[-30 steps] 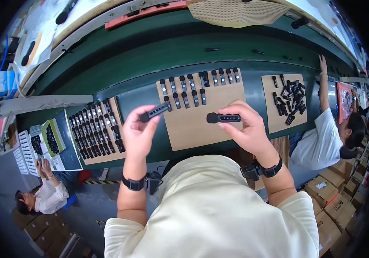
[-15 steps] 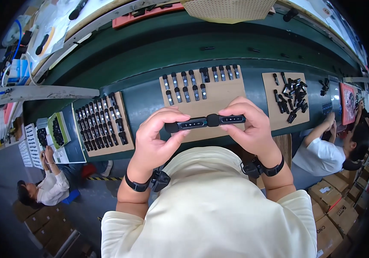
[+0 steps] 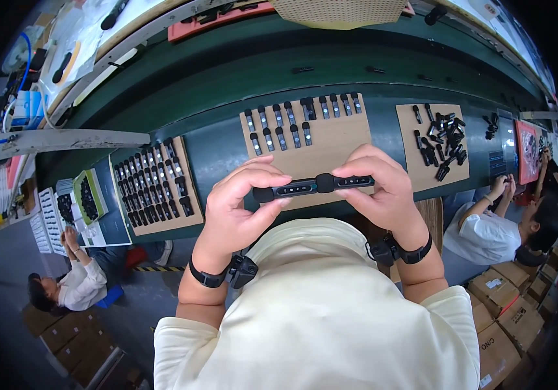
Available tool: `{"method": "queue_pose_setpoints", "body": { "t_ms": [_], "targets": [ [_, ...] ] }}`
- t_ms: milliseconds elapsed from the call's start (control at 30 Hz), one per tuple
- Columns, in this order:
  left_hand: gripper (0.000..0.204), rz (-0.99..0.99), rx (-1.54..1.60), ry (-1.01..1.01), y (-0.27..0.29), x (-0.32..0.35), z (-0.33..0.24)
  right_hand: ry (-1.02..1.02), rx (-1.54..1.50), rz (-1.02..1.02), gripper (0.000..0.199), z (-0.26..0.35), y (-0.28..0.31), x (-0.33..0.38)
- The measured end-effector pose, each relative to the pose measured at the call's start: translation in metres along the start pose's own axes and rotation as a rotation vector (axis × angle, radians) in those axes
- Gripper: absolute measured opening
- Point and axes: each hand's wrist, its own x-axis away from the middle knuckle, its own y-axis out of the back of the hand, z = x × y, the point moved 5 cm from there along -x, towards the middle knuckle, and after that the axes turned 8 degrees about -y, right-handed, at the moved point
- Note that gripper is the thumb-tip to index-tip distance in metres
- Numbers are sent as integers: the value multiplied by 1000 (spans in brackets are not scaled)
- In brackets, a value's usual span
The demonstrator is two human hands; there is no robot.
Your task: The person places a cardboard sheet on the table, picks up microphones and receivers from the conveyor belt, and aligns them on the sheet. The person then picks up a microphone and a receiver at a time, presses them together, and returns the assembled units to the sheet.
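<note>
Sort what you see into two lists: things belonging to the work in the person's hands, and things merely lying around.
In hand:
left hand
right hand
two small black oblong parts, held end to end
middle brown board with rows of like parts

Lying about:
cardboard boxes
white papers
right board's loose heap

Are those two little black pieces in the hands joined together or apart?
Joined, it seems: the two black pieces meet end to end in one line, left hand and right hand gripping either end.
</note>
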Motion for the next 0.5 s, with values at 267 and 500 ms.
{"method": "queue_pose_setpoints", "body": {
  "t_ms": [267, 500],
  "targets": [
    [27, -8, -30, -20, 1, 2, -2, -1, 23, -8, 30, 3, -2, 2],
    [26, -22, -107, -26, -3, -1, -8, -36, -57, 0, 29, 4, -3, 5]
  ]
}}
